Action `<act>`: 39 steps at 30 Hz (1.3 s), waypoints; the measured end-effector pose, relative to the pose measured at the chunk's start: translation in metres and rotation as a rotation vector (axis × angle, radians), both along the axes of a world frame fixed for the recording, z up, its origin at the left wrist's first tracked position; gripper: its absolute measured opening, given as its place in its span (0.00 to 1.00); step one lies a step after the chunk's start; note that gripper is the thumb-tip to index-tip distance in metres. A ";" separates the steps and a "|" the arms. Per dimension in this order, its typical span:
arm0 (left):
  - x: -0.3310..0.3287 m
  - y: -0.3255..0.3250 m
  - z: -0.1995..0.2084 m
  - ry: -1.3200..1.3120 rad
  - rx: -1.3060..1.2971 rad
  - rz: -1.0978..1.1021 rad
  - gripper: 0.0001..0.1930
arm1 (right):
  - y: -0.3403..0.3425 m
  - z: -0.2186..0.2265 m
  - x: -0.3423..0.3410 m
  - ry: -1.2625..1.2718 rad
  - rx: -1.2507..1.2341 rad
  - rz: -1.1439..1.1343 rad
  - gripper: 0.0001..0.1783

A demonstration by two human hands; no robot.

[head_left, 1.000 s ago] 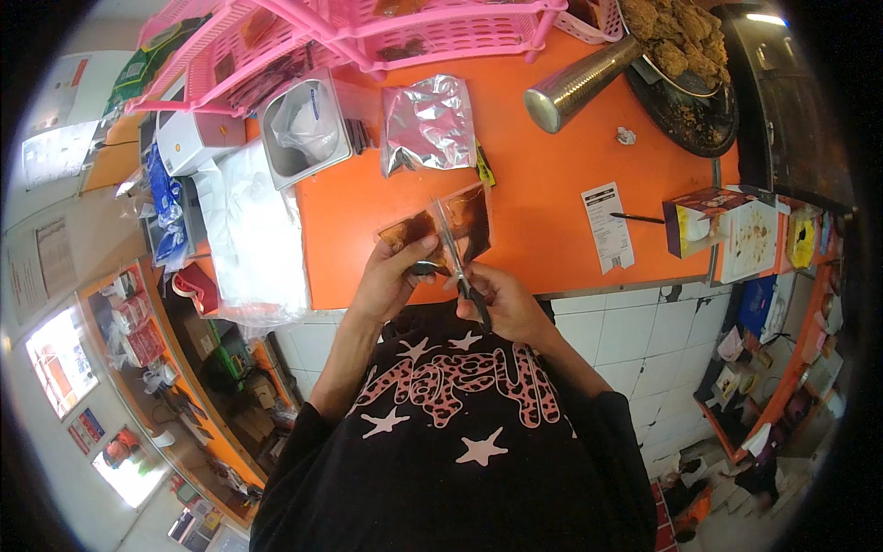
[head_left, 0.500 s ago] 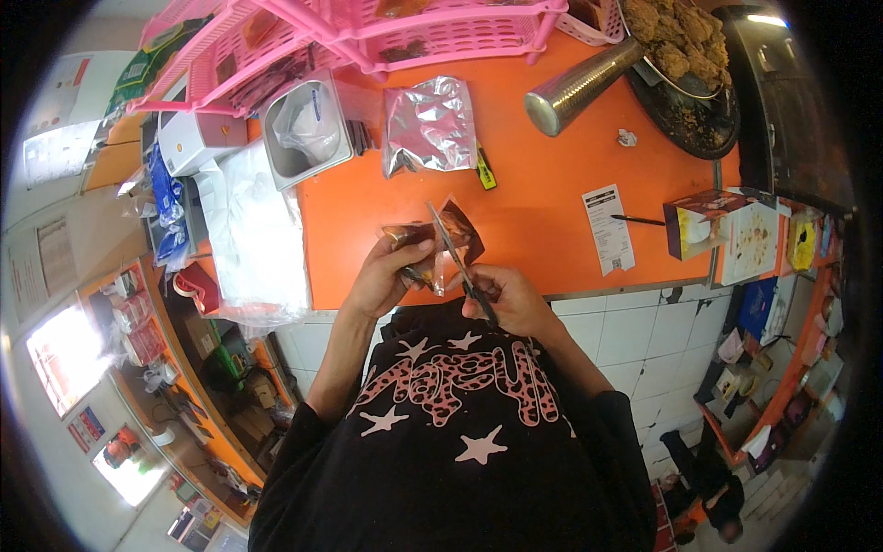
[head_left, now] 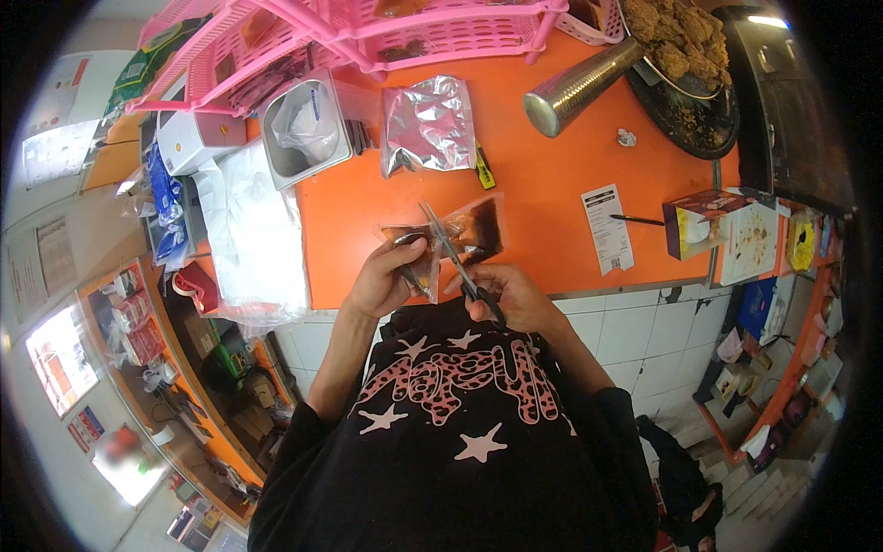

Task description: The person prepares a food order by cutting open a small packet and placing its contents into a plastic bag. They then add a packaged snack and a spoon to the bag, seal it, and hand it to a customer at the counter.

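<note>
My left hand (head_left: 386, 278) pinches a clear plastic sachet of dark brown sauce (head_left: 423, 269) above the near edge of the table. Beside it, a second brown sauce sachet (head_left: 476, 230) stretches out to the right. My right hand (head_left: 517, 299) is closed round the black handles of a pair of scissors (head_left: 452, 250). Their metal blades point away from me and cross the place where the two sachets meet. Whether a strip still joins the sachets there is hard to see. Farther off lies a silver foil pouch (head_left: 428, 124), with a yellow-and-black highlighter (head_left: 485, 168) at its side.
Pink plastic racks (head_left: 441, 46) line the back of the orange table (head_left: 543, 202). A steel tub (head_left: 308, 129) and white plastic bags (head_left: 253, 239) stand left. Rightward are a metal cylinder (head_left: 575, 92), fried pieces (head_left: 676, 41), a receipt (head_left: 607, 230), a pen (head_left: 637, 220) and an open box (head_left: 704, 225).
The right-hand sachet has shifted to the right and lies more spread out. The scissor tips have moved slightly left. At the lower right, another person has changed position.
</note>
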State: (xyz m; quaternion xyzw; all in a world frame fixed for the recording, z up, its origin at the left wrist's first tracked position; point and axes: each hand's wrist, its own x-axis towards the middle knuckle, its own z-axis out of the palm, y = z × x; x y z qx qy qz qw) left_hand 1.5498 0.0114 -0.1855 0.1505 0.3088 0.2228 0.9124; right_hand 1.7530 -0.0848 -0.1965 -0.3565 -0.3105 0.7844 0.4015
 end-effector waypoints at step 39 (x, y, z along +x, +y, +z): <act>0.030 0.001 -0.044 0.399 0.284 -0.273 0.14 | -0.012 -0.054 -0.006 -0.381 -0.028 -0.381 0.15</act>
